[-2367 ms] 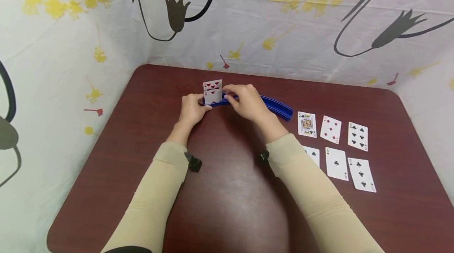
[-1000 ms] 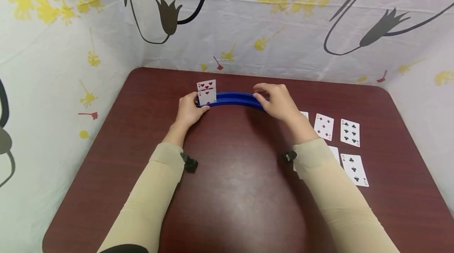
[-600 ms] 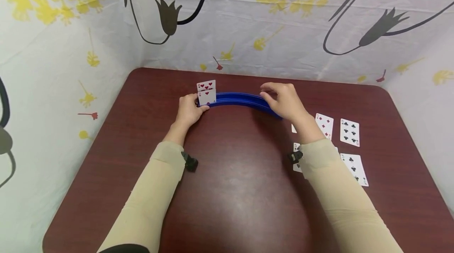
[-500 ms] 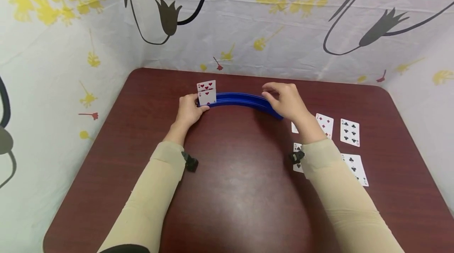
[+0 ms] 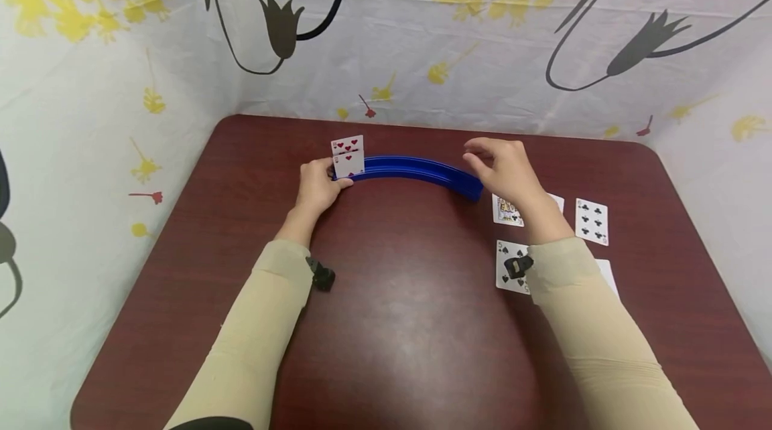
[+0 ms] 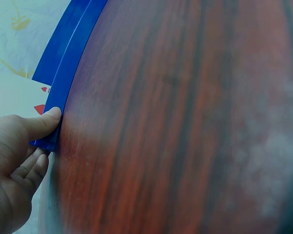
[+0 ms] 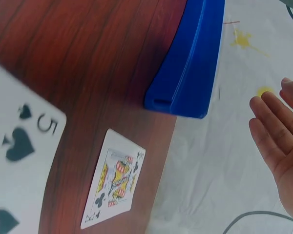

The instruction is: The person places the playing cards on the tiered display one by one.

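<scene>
from my remote feed: blue curved rack (image 5: 416,170) lies toward the far side of the bench (image 5: 398,269), its curve bowing away from the person. 2 heart cards (image 5: 349,165) stand upright in its left end, 1 overlapping the other. left hand (image 5: 316,187) grips that end; i see in the left wrist view the thumb on the front face, other fingers beneath. right hand (image 5: 506,169) is raised just beside the right end, not touching; fingers loosely extended, a gap to the thumb, holding nothing. nearer the right forearm, face up: king of clubs (image 5: 508,211), 5 of spades (image 5: 505,268), 6 of clubs (image 5: 592,222), all partly or fully visible. behind: white patterned cloth (image 5: 386,35).
</scene>
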The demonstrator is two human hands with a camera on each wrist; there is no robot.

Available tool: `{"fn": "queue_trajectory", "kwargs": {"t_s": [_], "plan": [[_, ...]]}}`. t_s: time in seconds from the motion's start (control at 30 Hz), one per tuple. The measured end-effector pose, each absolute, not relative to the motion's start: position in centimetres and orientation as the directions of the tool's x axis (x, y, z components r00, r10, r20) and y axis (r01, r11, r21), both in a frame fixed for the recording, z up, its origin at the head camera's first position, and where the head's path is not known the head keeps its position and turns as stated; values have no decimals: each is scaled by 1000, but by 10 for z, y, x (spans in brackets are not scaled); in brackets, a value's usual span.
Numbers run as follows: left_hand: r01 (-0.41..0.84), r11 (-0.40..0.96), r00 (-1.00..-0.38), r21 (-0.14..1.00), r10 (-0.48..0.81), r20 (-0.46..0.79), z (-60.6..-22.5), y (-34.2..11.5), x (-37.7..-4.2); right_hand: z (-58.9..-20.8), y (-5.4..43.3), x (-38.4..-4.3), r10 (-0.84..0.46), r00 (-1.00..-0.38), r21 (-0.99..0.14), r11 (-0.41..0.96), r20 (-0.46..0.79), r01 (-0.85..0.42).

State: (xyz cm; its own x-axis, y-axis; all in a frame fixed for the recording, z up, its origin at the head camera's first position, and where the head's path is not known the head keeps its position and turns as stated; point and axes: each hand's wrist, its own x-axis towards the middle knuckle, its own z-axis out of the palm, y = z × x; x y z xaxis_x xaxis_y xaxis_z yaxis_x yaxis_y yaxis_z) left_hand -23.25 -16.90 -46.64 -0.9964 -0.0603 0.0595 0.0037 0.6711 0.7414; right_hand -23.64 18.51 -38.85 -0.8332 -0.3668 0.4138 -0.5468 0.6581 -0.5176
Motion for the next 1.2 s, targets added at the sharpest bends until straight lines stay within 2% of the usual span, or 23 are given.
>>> {"fn": "queue_trajectory", "kwargs": {"t_s": [0.8, 1.2], "plan": [[31, 711, -988, 703, -82, 127, -469, -171, -230, -391, 225, -228, -306, -874, -504, 724, 377, -471], [22, 693, -991, 720, -82, 110, -469, -171, -231, -393, 251, -222, -279, -873, -479, 748, 400, -458]]}}
